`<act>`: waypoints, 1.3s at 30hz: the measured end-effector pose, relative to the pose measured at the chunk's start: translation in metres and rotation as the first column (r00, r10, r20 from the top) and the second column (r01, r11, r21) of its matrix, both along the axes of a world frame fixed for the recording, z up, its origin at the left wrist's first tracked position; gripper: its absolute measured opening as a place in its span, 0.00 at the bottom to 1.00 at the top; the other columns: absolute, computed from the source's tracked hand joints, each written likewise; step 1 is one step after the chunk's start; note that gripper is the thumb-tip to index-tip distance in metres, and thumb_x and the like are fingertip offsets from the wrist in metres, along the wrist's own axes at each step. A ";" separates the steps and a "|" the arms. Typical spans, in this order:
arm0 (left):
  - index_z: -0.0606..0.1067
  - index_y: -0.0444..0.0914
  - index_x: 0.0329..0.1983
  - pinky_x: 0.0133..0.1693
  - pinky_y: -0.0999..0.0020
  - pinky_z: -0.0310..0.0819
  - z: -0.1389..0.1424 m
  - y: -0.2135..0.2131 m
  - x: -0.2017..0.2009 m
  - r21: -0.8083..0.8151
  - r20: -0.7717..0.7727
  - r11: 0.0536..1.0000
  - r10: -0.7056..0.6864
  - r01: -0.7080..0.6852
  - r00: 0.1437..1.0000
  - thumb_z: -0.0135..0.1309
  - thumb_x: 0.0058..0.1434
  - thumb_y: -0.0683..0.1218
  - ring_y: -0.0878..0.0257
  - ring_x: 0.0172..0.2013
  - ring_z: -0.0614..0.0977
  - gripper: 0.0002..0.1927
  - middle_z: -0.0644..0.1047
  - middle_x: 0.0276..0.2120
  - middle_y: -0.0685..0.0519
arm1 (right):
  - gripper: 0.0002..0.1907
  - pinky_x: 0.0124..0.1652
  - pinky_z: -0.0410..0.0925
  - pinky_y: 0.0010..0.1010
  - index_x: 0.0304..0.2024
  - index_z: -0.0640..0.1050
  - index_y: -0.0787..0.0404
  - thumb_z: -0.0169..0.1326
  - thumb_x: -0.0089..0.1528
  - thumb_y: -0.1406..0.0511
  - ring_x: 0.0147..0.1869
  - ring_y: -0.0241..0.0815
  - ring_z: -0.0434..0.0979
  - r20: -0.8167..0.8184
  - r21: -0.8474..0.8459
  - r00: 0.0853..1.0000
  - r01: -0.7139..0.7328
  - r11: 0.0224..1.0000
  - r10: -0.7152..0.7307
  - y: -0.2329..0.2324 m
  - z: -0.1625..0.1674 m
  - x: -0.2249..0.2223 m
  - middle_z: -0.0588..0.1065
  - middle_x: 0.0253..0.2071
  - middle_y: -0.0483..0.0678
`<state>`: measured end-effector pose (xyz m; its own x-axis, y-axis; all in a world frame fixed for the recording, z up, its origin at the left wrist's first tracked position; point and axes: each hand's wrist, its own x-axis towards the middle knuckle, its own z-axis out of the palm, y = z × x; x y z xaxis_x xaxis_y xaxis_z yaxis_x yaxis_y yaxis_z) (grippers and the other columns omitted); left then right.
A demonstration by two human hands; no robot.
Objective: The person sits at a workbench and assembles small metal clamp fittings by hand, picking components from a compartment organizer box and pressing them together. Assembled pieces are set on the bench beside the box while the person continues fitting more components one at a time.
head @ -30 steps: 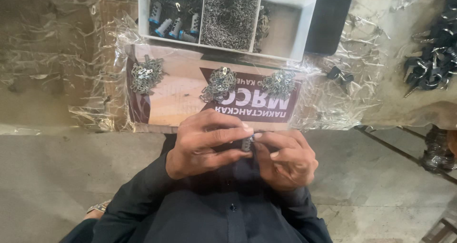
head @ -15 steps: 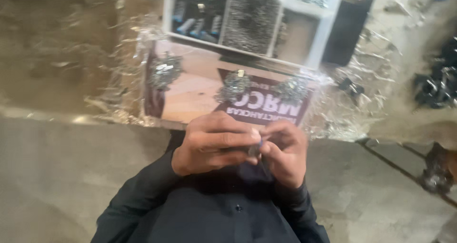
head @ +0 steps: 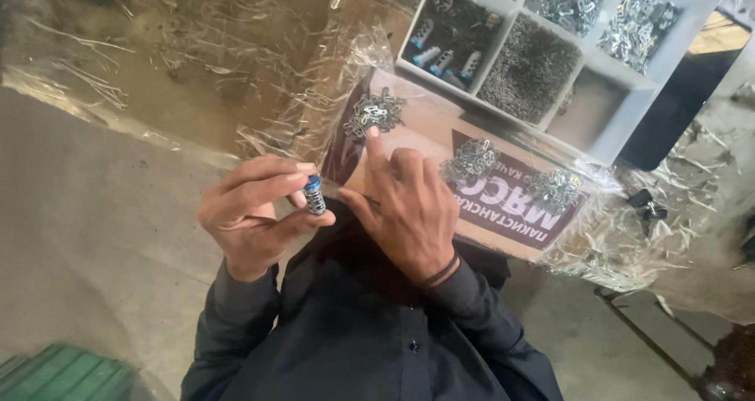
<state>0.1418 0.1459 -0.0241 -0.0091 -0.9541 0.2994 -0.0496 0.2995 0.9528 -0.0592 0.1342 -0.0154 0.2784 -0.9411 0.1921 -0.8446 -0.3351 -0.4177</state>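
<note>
Spring part: a small blue-capped cylinder wound with a metal spring [head: 314,195] sits upright in the left hand [head: 250,220], pinched between thumb and forefinger just in front of the dark shirt [head: 354,330].
Change: half a second ago both hands were pressed together around the piece; now they stand apart.
Right hand: the right hand [head: 409,208] has let go, fingers released, forefinger stretched to the nearest pile of metal clips [head: 376,112].
Meaning: judging by this, the joint work on the piece is over and another clip is wanted.
Card: a printed cardboard sheet [head: 429,126] carries that pile and two more [head: 470,162] [head: 555,189].
Tray: a white compartment tray [head: 609,90] beyond holds more blue-capped pieces, fine springs and clips.
Floor: crinkled clear plastic [head: 197,63] over concrete.
</note>
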 end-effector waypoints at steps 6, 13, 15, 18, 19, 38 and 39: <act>0.80 0.35 0.50 0.39 0.74 0.79 -0.004 -0.008 -0.004 0.006 0.020 0.997 -0.073 0.073 0.997 0.75 0.52 0.40 0.67 0.36 0.81 0.23 0.80 0.50 0.47 | 0.31 0.41 0.68 0.37 0.62 0.76 0.64 0.66 0.62 0.55 0.45 0.47 0.72 -0.026 -0.006 1.000 0.018 1.000 -0.018 0.024 -0.006 -0.022 0.72 0.51 0.50; 0.79 0.38 0.51 0.41 0.70 0.82 -0.001 -0.021 -0.025 -0.104 0.102 0.971 -0.205 0.216 0.973 0.75 0.54 0.43 0.59 0.44 0.85 0.22 0.81 0.48 0.50 | 0.12 0.40 0.74 0.34 0.44 0.81 0.63 0.63 0.58 0.74 0.43 0.46 0.80 0.453 -0.131 0.881 -0.084 0.988 0.135 0.042 -0.027 -0.055 0.78 0.42 0.51; 0.79 0.37 0.51 0.39 0.71 0.82 0.001 -0.021 -0.034 -0.058 0.089 0.964 -0.253 0.258 0.963 0.74 0.55 0.42 0.60 0.42 0.84 0.22 0.81 0.48 0.49 | 0.09 0.40 0.74 0.32 0.42 0.79 0.63 0.63 0.60 0.76 0.41 0.45 0.82 0.586 -0.040 0.810 0.072 0.997 -0.035 0.050 -0.024 -0.054 0.79 0.40 0.53; 0.80 0.38 0.51 0.39 0.72 0.82 0.003 -0.020 -0.045 -0.047 0.077 0.952 -0.300 0.304 0.951 0.74 0.55 0.42 0.61 0.42 0.84 0.22 0.81 0.48 0.50 | 0.10 0.41 0.75 0.32 0.42 0.76 0.66 0.62 0.61 0.78 0.41 0.45 0.83 0.621 -0.042 0.770 0.222 0.974 -0.148 0.057 -0.016 -0.053 0.80 0.39 0.56; 0.79 0.38 0.51 0.39 0.72 0.82 0.004 -0.020 -0.048 -0.054 0.075 0.948 -0.309 0.313 0.948 0.74 0.55 0.43 0.61 0.43 0.85 0.22 0.81 0.48 0.50 | 0.10 0.41 0.76 0.32 0.43 0.75 0.67 0.60 0.61 0.79 0.42 0.45 0.84 0.678 -0.049 0.726 0.204 0.978 -0.118 0.057 -0.013 -0.053 0.80 0.39 0.56; 0.80 0.41 0.53 0.45 0.66 0.78 0.004 -0.022 -0.062 -0.191 0.269 0.912 -0.307 0.362 0.913 0.74 0.54 0.44 0.59 0.45 0.85 0.23 0.82 0.48 0.53 | 0.10 0.43 0.71 0.26 0.42 0.78 0.67 0.62 0.59 0.77 0.43 0.39 0.78 0.691 0.311 0.662 0.088 0.946 -0.288 0.055 0.003 -0.067 0.77 0.40 0.50; 0.80 0.41 0.53 0.45 0.66 0.78 0.004 -0.022 -0.062 -0.186 0.254 0.910 -0.320 0.371 0.913 0.74 0.55 0.44 0.60 0.46 0.85 0.23 0.82 0.48 0.53 | 0.11 0.45 0.71 0.26 0.44 0.77 0.67 0.61 0.60 0.77 0.44 0.39 0.78 0.807 0.408 0.474 -0.017 0.913 -0.352 0.054 0.000 -0.070 0.77 0.41 0.50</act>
